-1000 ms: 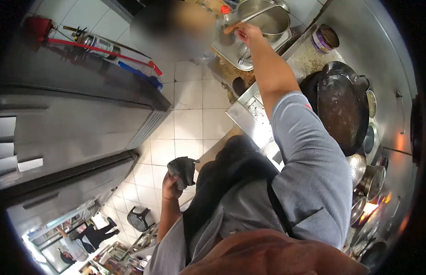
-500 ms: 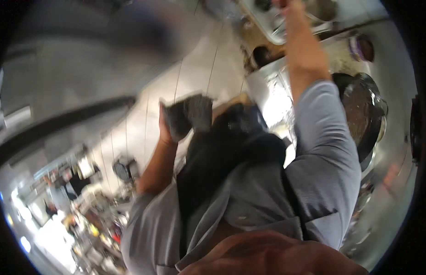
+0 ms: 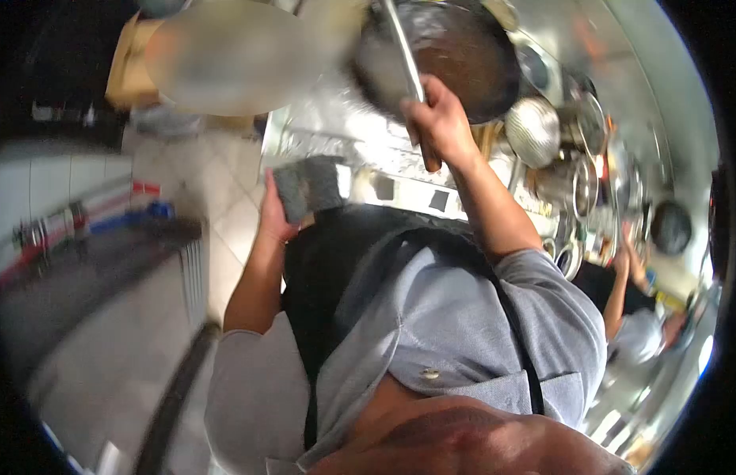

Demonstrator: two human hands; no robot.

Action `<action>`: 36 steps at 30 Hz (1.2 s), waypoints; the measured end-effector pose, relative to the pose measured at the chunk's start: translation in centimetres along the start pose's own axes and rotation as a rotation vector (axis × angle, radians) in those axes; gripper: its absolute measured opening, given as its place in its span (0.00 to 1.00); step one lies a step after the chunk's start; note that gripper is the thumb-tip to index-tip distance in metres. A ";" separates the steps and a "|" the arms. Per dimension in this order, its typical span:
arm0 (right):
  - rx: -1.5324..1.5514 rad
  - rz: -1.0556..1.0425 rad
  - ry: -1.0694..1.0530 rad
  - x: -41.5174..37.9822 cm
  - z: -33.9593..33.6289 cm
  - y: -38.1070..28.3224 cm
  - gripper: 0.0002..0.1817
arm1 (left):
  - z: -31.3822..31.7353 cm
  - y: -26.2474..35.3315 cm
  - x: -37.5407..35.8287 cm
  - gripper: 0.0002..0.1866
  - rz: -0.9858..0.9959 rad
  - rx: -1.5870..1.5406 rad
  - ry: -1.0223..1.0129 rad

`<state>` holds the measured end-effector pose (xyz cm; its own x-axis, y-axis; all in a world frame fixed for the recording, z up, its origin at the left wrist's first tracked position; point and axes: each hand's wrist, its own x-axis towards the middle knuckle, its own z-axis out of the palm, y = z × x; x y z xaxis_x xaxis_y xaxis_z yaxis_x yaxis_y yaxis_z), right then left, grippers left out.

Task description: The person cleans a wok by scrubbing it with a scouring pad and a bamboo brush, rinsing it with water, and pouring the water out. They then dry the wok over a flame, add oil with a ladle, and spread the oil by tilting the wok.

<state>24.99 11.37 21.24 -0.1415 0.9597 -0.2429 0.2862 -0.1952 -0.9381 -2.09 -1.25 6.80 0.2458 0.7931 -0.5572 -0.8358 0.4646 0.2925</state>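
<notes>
My left hand is closed around a folded dark grey cloth, in front of the stove's near edge. My right hand grips the wooden end of a long metal-handled utensil. Its shaft runs up past the frame's top edge, so its head is out of sight. Beneath the shaft is a large dark wok with a brownish, wet-looking inside. The shiny foil-like stove top lies between my hands.
To the right stand a metal strainer and several pots. A co-worker's arms show at the far right. A cardboard box is at the upper left, beside a large blurred patch. A dark-edged steel counter fills the left.
My view has swung round, and the wok now lies ahead instead of at the right. My right hand has come back from the tray and shows the long-handled utensil. The cloth stays in my left hand.
</notes>
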 end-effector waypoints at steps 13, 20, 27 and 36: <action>-1.124 0.001 0.266 8.1 -27.7 3.9 0.15 | 16.4 -13.9 9.3 0.28 -0.137 0.088 -0.035; -0.941 -0.047 0.422 4.0 -24.4 1.9 0.20 | 19.6 -15.8 10.6 0.31 -0.121 0.088 -0.149; -0.617 0.029 0.986 2.0 -30.9 3.4 0.23 | 20.3 -16.7 12.3 0.29 -0.145 0.191 -0.188; -0.721 0.101 0.676 1.5 -38.2 4.8 0.27 | 22.8 -17.4 12.5 0.23 -0.091 0.236 0.079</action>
<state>62.33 19.59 25.80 0.4213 0.9025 0.0893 0.8065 -0.3279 -0.4919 26.70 9.54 12.48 0.2674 0.7150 -0.6460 -0.6723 0.6187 0.4065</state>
